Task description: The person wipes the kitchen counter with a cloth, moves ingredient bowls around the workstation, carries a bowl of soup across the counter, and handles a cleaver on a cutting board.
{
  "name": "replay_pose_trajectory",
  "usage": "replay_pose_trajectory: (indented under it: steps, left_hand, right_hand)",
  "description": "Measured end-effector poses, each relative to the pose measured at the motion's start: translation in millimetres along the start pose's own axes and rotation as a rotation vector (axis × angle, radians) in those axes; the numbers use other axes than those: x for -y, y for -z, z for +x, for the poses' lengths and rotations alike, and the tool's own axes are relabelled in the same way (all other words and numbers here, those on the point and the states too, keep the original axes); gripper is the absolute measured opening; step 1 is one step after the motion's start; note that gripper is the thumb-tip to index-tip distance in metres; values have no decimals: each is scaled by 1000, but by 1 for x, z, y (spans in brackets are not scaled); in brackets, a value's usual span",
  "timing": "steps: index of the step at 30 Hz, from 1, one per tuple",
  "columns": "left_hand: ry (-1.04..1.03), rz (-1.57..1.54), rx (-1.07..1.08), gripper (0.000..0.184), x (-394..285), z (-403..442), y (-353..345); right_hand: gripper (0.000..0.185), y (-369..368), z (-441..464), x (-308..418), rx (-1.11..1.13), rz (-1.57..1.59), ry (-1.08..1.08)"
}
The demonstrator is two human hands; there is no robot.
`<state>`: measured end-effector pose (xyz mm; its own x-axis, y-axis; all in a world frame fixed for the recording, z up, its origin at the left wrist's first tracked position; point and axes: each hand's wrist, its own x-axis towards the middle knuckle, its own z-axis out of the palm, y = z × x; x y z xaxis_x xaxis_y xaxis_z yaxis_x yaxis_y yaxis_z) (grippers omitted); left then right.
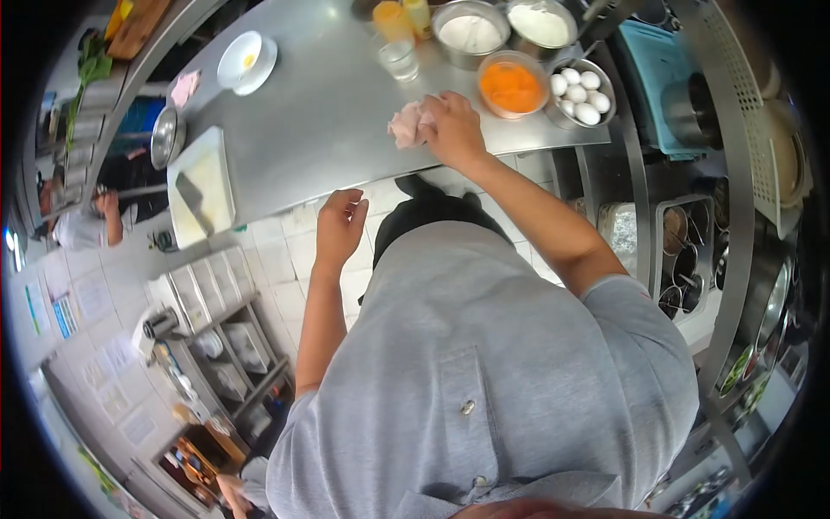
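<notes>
Gripping a crumpled pink cloth (405,126), the right hand (456,130) is curling its fingers over one side of it, partly closed, and part of the cloth is showing past the fingertips. Taking the orange-filled tub (510,113) as the landmark, the cloth is lying just left of it and a little nearer the person, on the steel table (303,147).

Farther left of the tub and nearer the person, the left hand (340,227) is hanging by the table's front edge, its fingers loosely bent and seemingly holding nothing; whether it is touching the edge, I cannot tell.

Just right of the tub, a metal bowl (610,92) is holding white eggs (590,80). Directly beyond the tub, two metal bowls (462,60) of white powder (469,35) are standing side by side. Left of the tub and slightly beyond it, a glass (399,65) of clear liquid is standing near an orange-yellow container (393,22).

Well left of the tub, a white bowl (232,67) is resting on a plate (259,82), and at the table's far left end a knife (192,197) is lying on a white cutting board (212,151).
</notes>
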<state>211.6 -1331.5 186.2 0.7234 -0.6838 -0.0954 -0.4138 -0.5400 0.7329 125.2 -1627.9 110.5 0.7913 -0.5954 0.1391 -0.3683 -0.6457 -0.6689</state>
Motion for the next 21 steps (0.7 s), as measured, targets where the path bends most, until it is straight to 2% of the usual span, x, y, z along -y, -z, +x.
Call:
replay_pose_trajectory:
  steps: [2,5,6,8,9,10,12,13,15,16,18,19,20,21]
  left_hand:
    - [83,-14,3,23,27,-20,-2]
    - [173,101,145,30,87,-52,-3]
    - [275,126,203,33,108,-66,-2]
    - [197,198,206,34,176,-106,-4]
    - [272,163,207,33,203,-128,-5]
    - [348,126,206,31,225,-148,-3]
    - [546,76,297,31,251,-182,8]
    - [548,84,336,30,270,-199,11]
    - [501,172,419,25,315,-228,20]
    - [612,48,407,25,294,-226,40]
    - [479,42,360,27,335,-234,54]
    - [463,34,376,27,354,-238,62]
    - [522,-91,312,28,375,-240,70]
    - [586,-216,247,29,393,-240,77]
  right_hand:
    - [57,-9,-5,17,31,-163,218]
    - [49,-47,-19,22,53,-279,266]
    - [49,-48,-14,20,53,-280,270]
    - [44,-44,-1,-1,111,-167,324]
    - [38,-43,4,-10,0,-196,314]
    - [38,-40,13,-14,-7,-202,321]
    - [35,-44,23,-11,-245,-285,115]
    - [35,-57,26,-2,-241,-289,115]
    - [34,-96,30,27,-241,-331,44]
    - [35,-126,29,47,-173,-324,151]
    - [37,-186,29,109,-6,-299,386]
    - [39,-235,20,148,-135,-156,430]
    - [39,-261,11,198,26,-153,460]
    - [40,-312,8,221,117,-27,613]
